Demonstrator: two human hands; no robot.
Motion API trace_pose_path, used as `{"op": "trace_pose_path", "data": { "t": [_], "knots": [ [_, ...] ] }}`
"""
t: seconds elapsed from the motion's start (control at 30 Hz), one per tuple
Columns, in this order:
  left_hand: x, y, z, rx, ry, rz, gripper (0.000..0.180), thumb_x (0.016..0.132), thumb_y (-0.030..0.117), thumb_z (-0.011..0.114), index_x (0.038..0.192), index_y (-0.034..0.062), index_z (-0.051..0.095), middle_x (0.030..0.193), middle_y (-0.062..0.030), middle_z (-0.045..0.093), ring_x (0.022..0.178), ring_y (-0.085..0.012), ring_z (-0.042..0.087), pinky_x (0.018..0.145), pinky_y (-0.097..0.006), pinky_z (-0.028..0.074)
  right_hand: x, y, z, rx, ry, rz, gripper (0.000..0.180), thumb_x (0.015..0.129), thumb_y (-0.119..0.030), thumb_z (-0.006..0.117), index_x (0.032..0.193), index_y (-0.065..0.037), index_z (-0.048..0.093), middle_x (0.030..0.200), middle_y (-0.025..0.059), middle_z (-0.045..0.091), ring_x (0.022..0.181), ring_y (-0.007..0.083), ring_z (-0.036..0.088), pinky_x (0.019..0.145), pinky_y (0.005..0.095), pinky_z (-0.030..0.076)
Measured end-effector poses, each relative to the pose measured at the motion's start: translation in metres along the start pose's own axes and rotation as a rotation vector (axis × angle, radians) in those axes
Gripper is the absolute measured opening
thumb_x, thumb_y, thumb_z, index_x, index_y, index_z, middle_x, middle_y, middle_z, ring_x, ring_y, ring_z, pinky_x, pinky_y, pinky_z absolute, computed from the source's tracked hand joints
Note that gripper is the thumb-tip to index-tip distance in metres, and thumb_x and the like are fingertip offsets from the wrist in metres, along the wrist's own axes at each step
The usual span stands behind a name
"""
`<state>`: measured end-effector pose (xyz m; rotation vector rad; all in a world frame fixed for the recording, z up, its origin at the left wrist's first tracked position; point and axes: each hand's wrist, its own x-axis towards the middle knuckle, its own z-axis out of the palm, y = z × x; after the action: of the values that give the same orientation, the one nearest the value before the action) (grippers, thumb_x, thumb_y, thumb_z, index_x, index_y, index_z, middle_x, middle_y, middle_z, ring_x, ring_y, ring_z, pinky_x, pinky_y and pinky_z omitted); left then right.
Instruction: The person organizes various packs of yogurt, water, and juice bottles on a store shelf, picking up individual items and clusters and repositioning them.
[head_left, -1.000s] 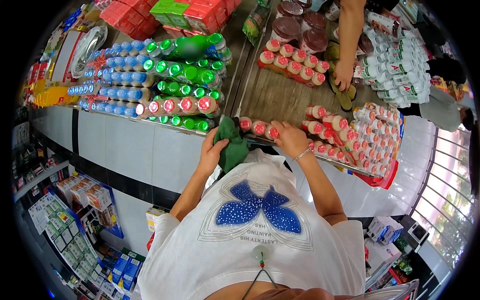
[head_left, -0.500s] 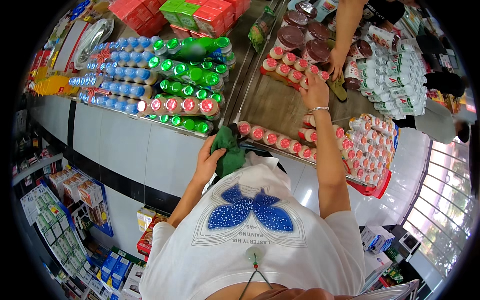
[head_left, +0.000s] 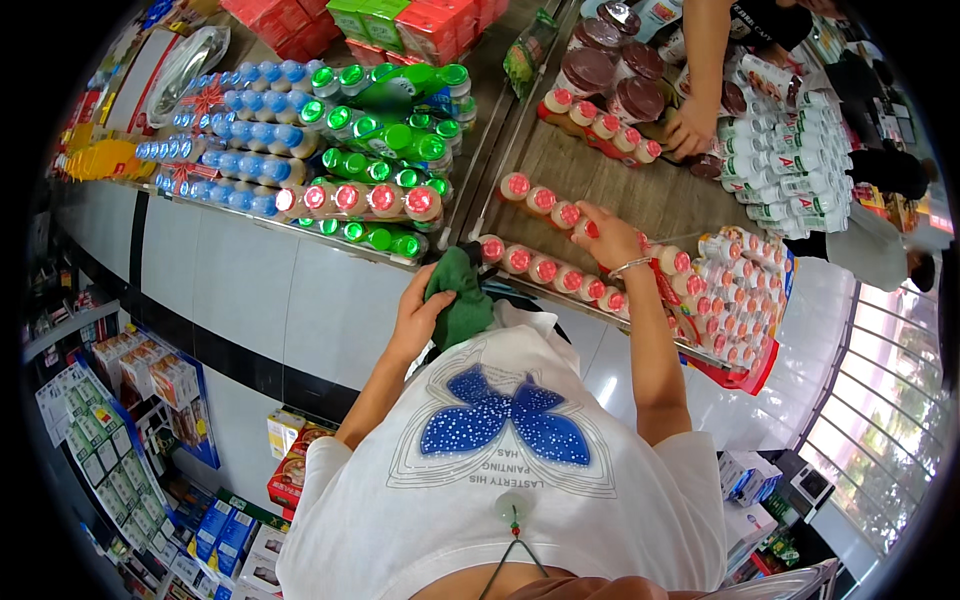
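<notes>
- The wooden surface [head_left: 640,195], upper centre of the frame, is carrying rows of red-capped bottles [head_left: 545,268] crowding its near edge; a nudge could be sending one off.
- The green cloth [head_left: 462,300], centre, is bunched in the left hand [head_left: 420,312], fingers wrapped round it; dragging it could be catching caps.
- The right hand [head_left: 608,238] is closing its fingers on one red-capped bottle [head_left: 585,228], centre right; neighbours could be toppling.
</notes>
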<state>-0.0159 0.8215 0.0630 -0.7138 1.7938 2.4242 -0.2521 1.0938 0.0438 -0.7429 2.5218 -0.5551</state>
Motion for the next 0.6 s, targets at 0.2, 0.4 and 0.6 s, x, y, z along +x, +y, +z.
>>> {"op": "trace_pose_path", "data": {
  "t": [0.2, 0.4, 0.6],
  "knots": [
    [0.003, 0.005, 0.0, 0.015, -0.055, -0.016, 0.042, 0.087, 0.001, 0.057, 0.128, -0.003, 0.054, 0.117, -0.0072, 0.058, 0.109, -0.0154, 0.054, 0.096, -0.027, 0.042, -0.02, -0.01, 0.007, 0.015, -0.146, -0.086, 0.059, 0.082, -0.026, 0.072, 0.135, -0.011, 0.051, 0.127, 0.0178, 0.058, 0.109, 0.0379, 0.06, 0.094, 0.0432, 0.05],
    [0.006, 0.01, 0.0, 0.021, -0.057, -0.034, 0.043, 0.087, 0.001, 0.057, 0.129, -0.0027, 0.054, 0.118, -0.0079, 0.059, 0.109, -0.0157, 0.054, 0.097, -0.027, 0.042, -0.014, -0.016, -0.003, 0.142, -0.222, -0.141, 0.063, 0.091, -0.039, 0.065, 0.143, -0.009, 0.046, 0.141, 0.0197, 0.05, 0.127, 0.0348, 0.051, 0.105, 0.0384, 0.042],
    [0.007, 0.005, -0.004, 0.053, -0.037, -0.007, 0.045, 0.086, 0.002, 0.058, 0.13, -0.0026, 0.053, 0.12, -0.0078, 0.058, 0.111, -0.0163, 0.054, 0.099, -0.028, 0.041, 0.033, -0.004, -0.017, 0.048, 0.151, -0.032, 0.061, 0.089, -0.039, 0.066, 0.138, -0.006, 0.049, 0.142, 0.0192, 0.048, 0.131, 0.0351, 0.046, 0.108, 0.0432, 0.038]
  ]
}}
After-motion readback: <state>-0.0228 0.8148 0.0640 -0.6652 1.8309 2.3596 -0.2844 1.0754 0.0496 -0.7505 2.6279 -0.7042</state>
